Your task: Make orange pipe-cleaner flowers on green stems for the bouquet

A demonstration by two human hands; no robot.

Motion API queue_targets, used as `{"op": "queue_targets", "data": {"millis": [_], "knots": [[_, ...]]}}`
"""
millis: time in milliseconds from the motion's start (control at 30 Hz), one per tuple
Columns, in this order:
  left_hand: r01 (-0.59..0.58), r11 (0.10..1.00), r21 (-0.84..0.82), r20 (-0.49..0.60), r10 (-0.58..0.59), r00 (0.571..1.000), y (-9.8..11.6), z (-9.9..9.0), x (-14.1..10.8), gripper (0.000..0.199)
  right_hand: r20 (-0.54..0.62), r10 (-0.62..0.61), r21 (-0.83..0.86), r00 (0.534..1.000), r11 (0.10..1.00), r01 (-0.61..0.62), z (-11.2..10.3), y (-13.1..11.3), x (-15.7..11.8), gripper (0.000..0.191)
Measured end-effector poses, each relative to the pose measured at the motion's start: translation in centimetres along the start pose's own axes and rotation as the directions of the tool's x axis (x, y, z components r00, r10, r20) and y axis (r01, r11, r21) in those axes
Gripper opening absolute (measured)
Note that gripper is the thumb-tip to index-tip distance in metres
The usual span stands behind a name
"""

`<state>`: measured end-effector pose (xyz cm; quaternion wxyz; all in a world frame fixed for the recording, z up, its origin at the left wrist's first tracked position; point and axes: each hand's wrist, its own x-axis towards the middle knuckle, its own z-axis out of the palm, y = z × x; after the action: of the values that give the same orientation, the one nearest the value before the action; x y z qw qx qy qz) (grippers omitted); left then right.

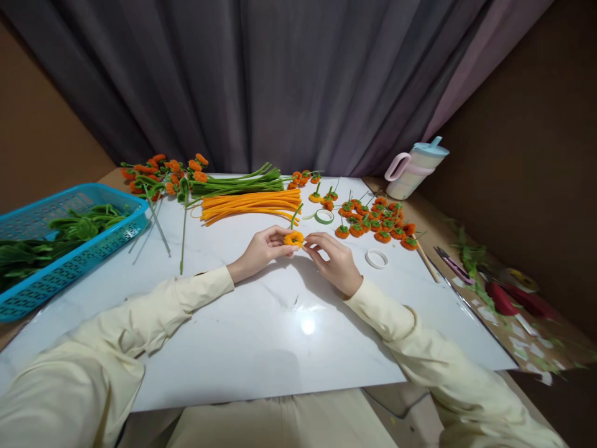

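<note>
Above the white tabletop [261, 336], my left hand [261, 252] pinches the yellow-orange fuzzy piece [293, 239] between thumb and fingers; my right hand's [333, 261] fingertips meet its other edge. Beyond lie orange stems [252, 205], then green stems [242, 182].

Small yellow-orange fuzzy piece [293, 239] between left hand [263, 250] and right hand [332, 258].

White tabletop [261, 336] lies open before the hands [298, 252].
</note>
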<state>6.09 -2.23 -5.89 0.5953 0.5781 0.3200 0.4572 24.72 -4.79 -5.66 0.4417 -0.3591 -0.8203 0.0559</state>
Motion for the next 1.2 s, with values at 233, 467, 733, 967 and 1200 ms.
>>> {"op": "queue_targets", "data": {"millis": [233, 467, 733, 967, 1200], "knots": [[0.015, 1.000, 0.001, 0.013, -0.015, 1.000, 0.0, -0.1, -0.1, 0.039, 0.011, -0.033, -0.052, 0.999, 0.998, 0.033, 0.4, 0.3, -0.2, 0.016], [0.036, 0.999, 0.004, 0.023, -0.037, 0.999, 0.0, -0.1, -0.1, 0.039, 0.073, -0.060, -0.105, 0.996, 0.992, 0.068, 0.5, 0.8, -0.5, 0.021], [0.049, 0.999, 0.012, 0.062, -0.050, 0.997, 0.3, -0.1, -0.1, 0.037, 0.114, -0.098, -0.145, 0.989, 0.983, 0.114, 0.5, 1.2, -0.7, 0.023], [0.061, 0.998, 0.017, 0.068, -0.062, 0.996, 0.1, -0.2, -0.1, 0.036, 0.089, -0.102, -0.098, 0.991, 0.989, 0.111, 0.5, 1.0, -0.5, 0.022], [0.064, 0.998, -0.004, 0.139, -0.063, 0.988, 0.1, -0.6, 0.1, 0.035, 0.090, -0.131, -0.068, 0.987, 0.988, 0.137, 0.3, 1.1, -0.3, 0.018]]}}
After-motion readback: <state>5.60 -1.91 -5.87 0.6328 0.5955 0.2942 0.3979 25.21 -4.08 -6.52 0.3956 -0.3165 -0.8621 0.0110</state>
